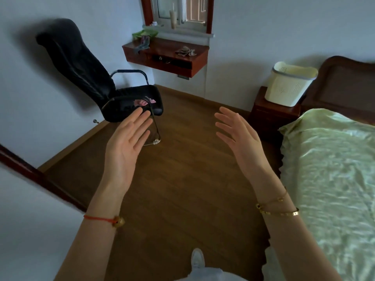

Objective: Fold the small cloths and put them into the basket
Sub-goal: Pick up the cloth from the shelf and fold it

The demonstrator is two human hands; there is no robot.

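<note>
Bed: the bed with the pale green shiny cover (pixel 328 169) is filling the right side of the frame, and no small cloth is showing on it.
Chair: the black padded office chair (pixel 81 63) is standing at upper left, well apart from the basket.
Shelf: the red-brown wooden wall shelf (pixel 168 55) is hanging under the window at top centre.
Basket: the white perforated plastic basket (pixel 284 88) is sitting on the dark wooden nightstand (pixel 272 112) at upper right. Nothing is poking above its rim and its inside is hidden, so you cannot tell whether anything is in it.
Hands: you are holding your left hand (pixel 125 142) and right hand (pixel 237 138) up at mid-frame, fingers spread, gripping nothing.
Green and grey cloths (pixel 144 37): they are lying bunched on the shelf's left end, unfolded.
Beige cloth (pixel 185 51): it is lying crumpled on the shelf's right part, unfolded.
Pink cloth (pixel 142 102): it is lying crumpled on the chair seat, just above your left fingertips in the frame. By these signs you are only starting, and every visible cloth needs folding and carrying across.
</note>
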